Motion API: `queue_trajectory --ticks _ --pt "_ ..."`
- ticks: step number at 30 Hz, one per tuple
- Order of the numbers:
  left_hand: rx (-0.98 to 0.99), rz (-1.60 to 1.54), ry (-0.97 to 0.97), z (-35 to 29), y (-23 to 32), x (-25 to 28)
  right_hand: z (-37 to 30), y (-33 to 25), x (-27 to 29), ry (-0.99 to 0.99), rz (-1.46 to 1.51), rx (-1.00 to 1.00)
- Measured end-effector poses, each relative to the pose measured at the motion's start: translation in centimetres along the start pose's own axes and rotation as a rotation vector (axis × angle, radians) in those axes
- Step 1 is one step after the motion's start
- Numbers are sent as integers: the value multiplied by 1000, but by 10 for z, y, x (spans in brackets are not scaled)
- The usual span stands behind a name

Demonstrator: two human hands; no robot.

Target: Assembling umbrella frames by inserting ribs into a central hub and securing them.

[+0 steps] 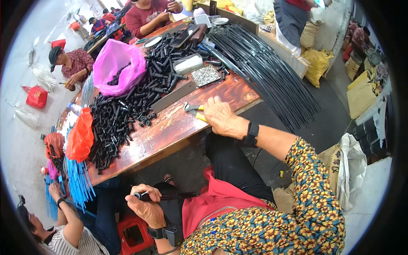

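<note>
My right hand (pixel 220 119) is closed round yellow-handled pliers (pixel 197 108) at the table's near edge, their metal jaws pointing left over the wood. Lower down, in front of my lap, my left hand (pixel 148 205) is closed on a slim black rod (pixel 180 195). A small pale, round end shows by its thumb and forefinger; what this is I cannot make out. Short black plastic tubes (pixel 123 114) lie heaped on the table (pixel 170 131). A flat metal bar (pixel 173 97) separates part of the heap from bare wood.
Long black rods (pixel 263 70) overhang the table's right end. A tray of small metal pieces (pixel 205 75), a white container (pixel 188 63) and a pink bag (pixel 120 68) stand among the tubes. Blue strips (pixel 78 180) hang at the left. Co-workers sit around; a red stool (pixel 135 233) stands lower left.
</note>
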State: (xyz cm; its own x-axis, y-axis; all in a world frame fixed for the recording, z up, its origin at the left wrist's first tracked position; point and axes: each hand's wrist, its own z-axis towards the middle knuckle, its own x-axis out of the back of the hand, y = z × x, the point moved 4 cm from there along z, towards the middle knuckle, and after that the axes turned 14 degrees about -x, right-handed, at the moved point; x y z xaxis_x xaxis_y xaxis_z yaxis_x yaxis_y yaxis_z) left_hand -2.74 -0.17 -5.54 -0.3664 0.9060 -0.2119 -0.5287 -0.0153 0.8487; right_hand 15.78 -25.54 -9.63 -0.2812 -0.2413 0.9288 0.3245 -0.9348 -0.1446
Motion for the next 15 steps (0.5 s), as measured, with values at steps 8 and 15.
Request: queue_trajectory --ticks 8,15 --pt "73 -26 96 20 -15 -4 -45 -80 51 -436 907 69" --pt "101 6 168 24 -2 -13 -54 -138 55 -251 753 180"
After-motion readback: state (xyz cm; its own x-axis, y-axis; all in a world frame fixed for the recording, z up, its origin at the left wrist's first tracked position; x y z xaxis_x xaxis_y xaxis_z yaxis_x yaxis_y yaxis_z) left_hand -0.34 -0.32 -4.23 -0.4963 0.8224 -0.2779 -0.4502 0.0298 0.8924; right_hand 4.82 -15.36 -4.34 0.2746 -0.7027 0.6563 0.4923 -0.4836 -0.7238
